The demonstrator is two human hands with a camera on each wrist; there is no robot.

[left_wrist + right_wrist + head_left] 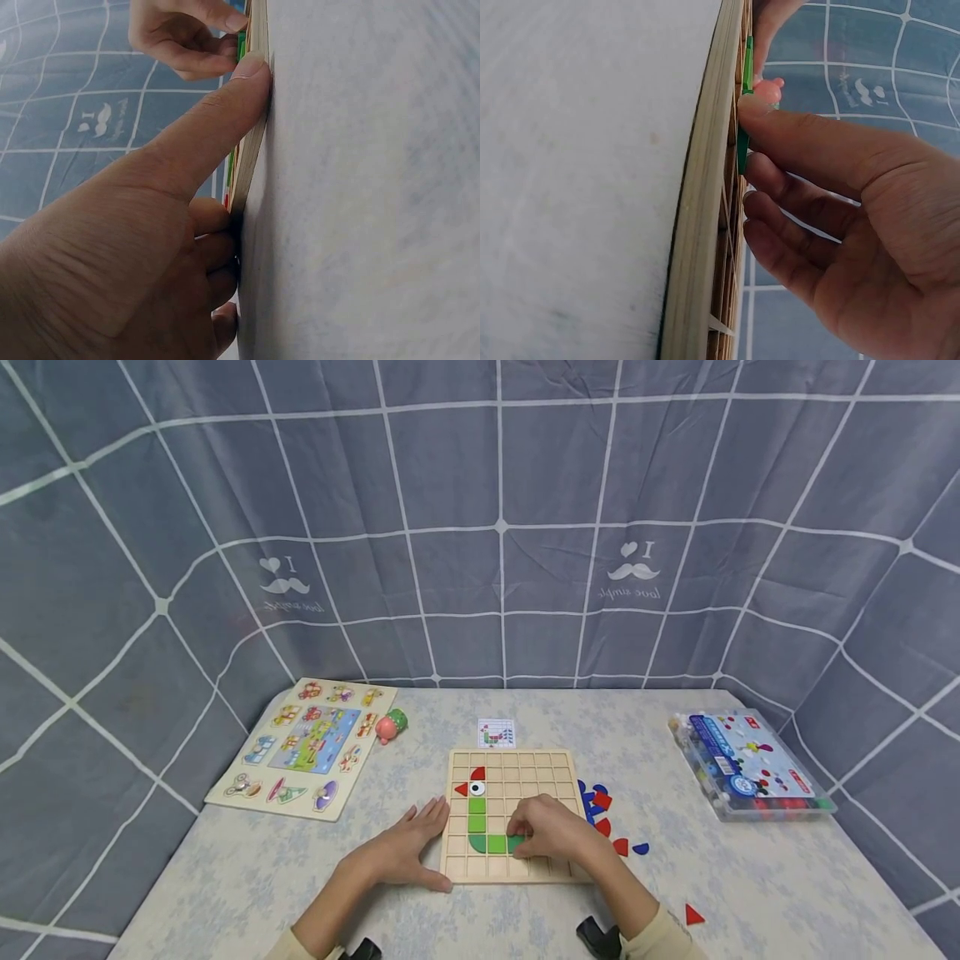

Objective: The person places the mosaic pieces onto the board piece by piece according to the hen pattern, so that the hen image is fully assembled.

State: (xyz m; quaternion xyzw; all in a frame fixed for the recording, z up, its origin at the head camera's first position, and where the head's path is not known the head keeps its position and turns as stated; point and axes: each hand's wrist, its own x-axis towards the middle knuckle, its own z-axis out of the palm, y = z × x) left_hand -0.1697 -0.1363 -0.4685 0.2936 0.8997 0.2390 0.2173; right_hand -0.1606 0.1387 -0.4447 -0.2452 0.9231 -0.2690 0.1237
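A wooden grid board (525,777) lies on the table. On it stand a red quarter-circle (477,773), a red triangle (461,789), an eye tile (477,788), green squares (477,815) and a dark green quarter-circle (477,842). My right hand (551,828) pinches a second dark green quarter-circle (742,146) at the bottom row, beside a green square (497,843). My left hand (405,853) rests against the board's left side with fingers extended, its thumb (225,112) touching the board's edge.
Blue pieces (588,802) and red pieces (603,827) lie right of the board; a red triangle (693,914) lies nearer. A pattern card (497,733) sits behind it. A picture puzzle (300,752), a small toy (391,726) and a plastic box (750,764) stand farther out.
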